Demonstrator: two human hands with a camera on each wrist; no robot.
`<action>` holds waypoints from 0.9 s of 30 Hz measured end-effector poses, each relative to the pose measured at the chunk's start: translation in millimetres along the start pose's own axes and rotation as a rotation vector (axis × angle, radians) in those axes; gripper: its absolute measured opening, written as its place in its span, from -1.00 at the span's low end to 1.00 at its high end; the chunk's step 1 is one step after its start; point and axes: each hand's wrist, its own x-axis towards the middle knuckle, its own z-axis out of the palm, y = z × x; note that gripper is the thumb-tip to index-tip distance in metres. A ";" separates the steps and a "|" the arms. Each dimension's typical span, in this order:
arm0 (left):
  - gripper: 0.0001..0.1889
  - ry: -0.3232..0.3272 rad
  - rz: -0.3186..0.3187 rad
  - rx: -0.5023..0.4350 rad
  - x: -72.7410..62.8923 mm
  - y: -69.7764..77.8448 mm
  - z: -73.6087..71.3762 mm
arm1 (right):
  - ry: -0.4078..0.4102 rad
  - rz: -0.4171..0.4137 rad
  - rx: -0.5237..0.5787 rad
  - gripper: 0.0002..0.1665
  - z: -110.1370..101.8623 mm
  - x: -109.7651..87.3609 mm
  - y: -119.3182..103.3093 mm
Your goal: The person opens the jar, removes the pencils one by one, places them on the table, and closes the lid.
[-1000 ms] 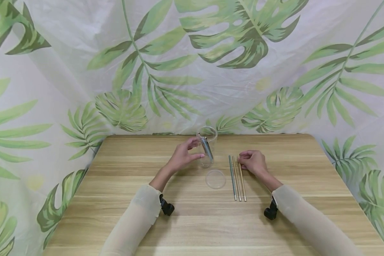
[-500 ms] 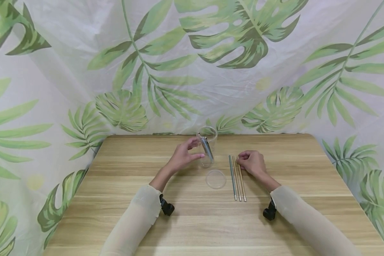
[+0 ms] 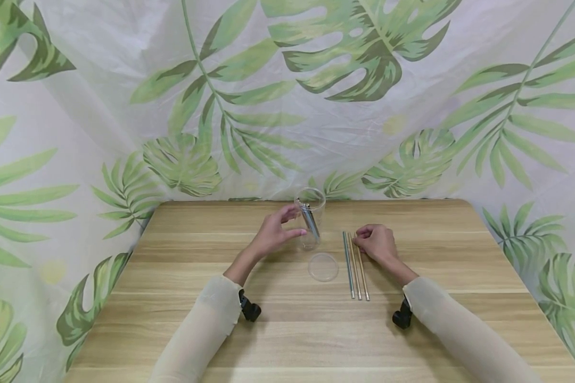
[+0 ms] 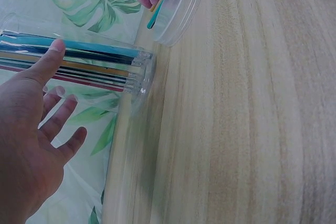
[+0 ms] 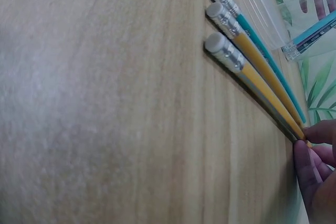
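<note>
Seemingly partway: teal pencil (image 5: pixel 266 59), two yellow pencils (image 5: pixel 266 89) laid on wooden table (image 3: pixel 287 340), outer one pinched by right hand (image 3: pixel 378 242); mixed-colour pencils (image 3: pixel 310 221) left in clear plastic cup (image 3: pixel 320 214), half-circled by spread left hand (image 3: pixel 274 234); clear round lid (image 3: pixel 323 267) off.

I see two plain, pale cream sleeves (image 3: pixel 196 330); beside each cuff (image 3: pixel 415 292) sits a small black wrist camera (image 3: pixel 402 317).

Wooden table (image 3: pixel 287 340), clear cup (image 3: pixel 310 242), lid (image 3: pixel 323 267), three pencils (image 3: pixel 354 266)
</note>
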 end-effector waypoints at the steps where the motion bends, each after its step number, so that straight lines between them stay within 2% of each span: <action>1: -0.33 0.001 -0.001 -0.004 0.2 0.0 0.1 | 0.003 -0.004 -0.008 -0.83 0.1 0.1 -0.1; 7: -0.33 0.003 0.004 0.001 0.9 -0.2 0.9 | 0.011 -0.017 -0.038 -0.85 0.5 0.1 0.3; 16: -0.33 0.002 0.000 0.004 -1.0 0.1 1.5 | 0.012 -0.026 -0.027 -0.79 -2.2 0.7 1.8; 23: -0.32 0.003 0.000 0.006 -1.5 -0.8 1.7 | 0.040 -0.072 -0.043 -0.79 -12.3 3.1 -7.2; 27: -0.31 0.002 0.002 -0.002 -1.6 0.5 1.0 | 0.028 -0.095 -0.050 -0.78 -17.5 5.2 -13.3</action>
